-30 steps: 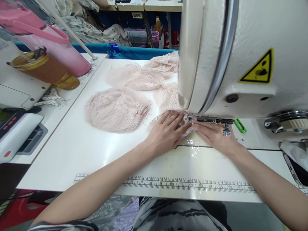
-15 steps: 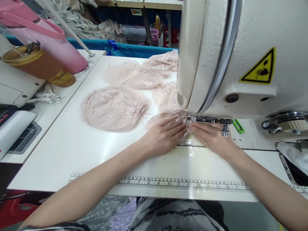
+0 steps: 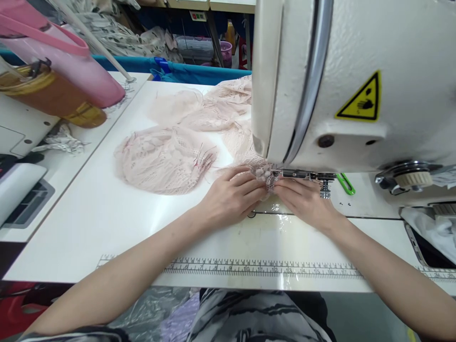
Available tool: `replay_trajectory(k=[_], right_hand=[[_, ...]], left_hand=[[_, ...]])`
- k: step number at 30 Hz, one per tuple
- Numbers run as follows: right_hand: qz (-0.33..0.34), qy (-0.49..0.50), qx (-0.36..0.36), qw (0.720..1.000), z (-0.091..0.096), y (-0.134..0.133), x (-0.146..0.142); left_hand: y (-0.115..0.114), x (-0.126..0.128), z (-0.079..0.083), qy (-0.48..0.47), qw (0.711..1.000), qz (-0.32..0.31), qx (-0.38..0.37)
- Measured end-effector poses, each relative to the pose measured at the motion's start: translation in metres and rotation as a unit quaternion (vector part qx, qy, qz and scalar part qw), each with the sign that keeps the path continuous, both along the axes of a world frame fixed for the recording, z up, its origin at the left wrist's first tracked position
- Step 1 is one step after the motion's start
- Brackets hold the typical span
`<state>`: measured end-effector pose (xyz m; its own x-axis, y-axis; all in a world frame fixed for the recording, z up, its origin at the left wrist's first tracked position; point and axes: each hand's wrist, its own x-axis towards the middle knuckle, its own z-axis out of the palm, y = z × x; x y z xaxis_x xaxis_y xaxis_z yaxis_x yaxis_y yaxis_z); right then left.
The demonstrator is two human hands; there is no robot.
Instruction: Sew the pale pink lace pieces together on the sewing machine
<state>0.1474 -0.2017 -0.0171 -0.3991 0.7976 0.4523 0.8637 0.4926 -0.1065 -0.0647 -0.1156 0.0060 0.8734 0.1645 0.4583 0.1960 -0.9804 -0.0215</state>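
Note:
Pale pink lace fabric (image 3: 261, 172) lies at the needle area of a white sewing machine (image 3: 356, 61). My left hand (image 3: 233, 194) is on its left side, fingers bent and gripping the lace near its edge. From the right, my right hand (image 3: 302, 197) pinches the same edge, its fingers pressed together and partly hidden behind the metal presser parts (image 3: 299, 174). The fingertips of both hands almost meet just in front of the needle area. More of the lace spreads out behind the machine head. A separate rounded lace piece (image 3: 164, 161) with loose threads lies to the left.
A printed ruler (image 3: 249, 268) runs along the table's front edge. Green thread snips (image 3: 345, 184) lie right of the presser, and a phone (image 3: 423, 244) is at the far right. A pink bottle (image 3: 78, 61) and a brown cup (image 3: 53, 95) stand on the left.
My left hand's fingers, flatter before, are now more bent and drawn back a little, showing more lace at the needle area. The whole view has shifted slightly, moving the scene left.

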Motion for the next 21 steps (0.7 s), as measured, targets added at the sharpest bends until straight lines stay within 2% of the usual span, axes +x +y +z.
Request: replay_trajectory(k=[5,9,12,15,21], right_hand=[[-0.032,0.053,-0.039,0.997,-0.001,0.002,-0.005],[-0.005,0.046,-0.009,0.999,0.003,0.001,-0.010],[0.010,0.039,0.013,0.999,0.003,0.000,-0.009],[0.007,0.037,0.010,0.999,0.002,0.000,-0.006],[-0.002,0.029,-0.023,0.999,0.002,-0.001,-0.003]], left_hand=[[-0.012,0.005,0.001,-0.013,1.000,-0.015,-0.004],[-0.015,0.006,0.000,-0.044,0.998,-0.054,-0.009],[-0.012,0.006,0.002,-0.057,0.998,-0.009,-0.007],[-0.006,0.003,0.002,-0.018,0.999,0.050,0.002],[0.002,-0.002,-0.008,0.048,0.998,-0.021,-0.022]])
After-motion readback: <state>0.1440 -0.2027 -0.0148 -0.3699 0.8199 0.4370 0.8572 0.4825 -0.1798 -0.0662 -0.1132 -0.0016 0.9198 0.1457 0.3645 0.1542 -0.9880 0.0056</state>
